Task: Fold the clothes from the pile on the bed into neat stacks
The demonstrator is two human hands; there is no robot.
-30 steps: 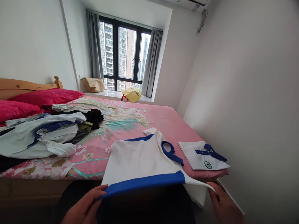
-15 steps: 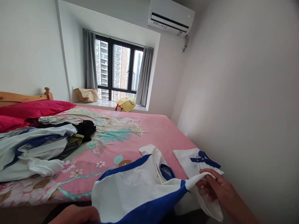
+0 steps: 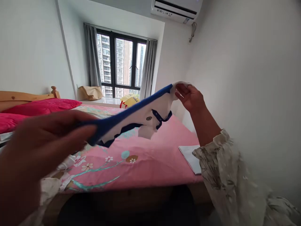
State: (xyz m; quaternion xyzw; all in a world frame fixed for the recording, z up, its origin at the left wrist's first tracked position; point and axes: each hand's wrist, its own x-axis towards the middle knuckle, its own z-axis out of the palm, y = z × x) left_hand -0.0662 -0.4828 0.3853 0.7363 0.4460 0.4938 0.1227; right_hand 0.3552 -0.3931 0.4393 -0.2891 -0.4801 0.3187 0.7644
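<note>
A white polo shirt (image 3: 141, 117) with blue trim hangs in the air above the bed, stretched between my two hands. My left hand (image 3: 54, 138), large and blurred at the left, grips its blue-edged lower end. At the upper right, my right hand (image 3: 190, 97) pinches the white cloth by the sleeve. The shirt's dark blue collar and a small round badge face forward. On the bed's right side lies a folded white garment (image 3: 191, 158), partly hidden behind my right sleeve.
A pink flowered sheet (image 3: 150, 163) covers the bed. Red pillows (image 3: 47, 105) lie by the wooden headboard (image 3: 25, 95). A paper bag (image 3: 91, 93) and a yellow bag (image 3: 130, 100) stand by the window. The pile of clothes at the left is mostly hidden by my left hand.
The shirt has been lifted off the bed and stretched out in the air. Both my hands have risen with it, and its collar has swung to hang underneath.
</note>
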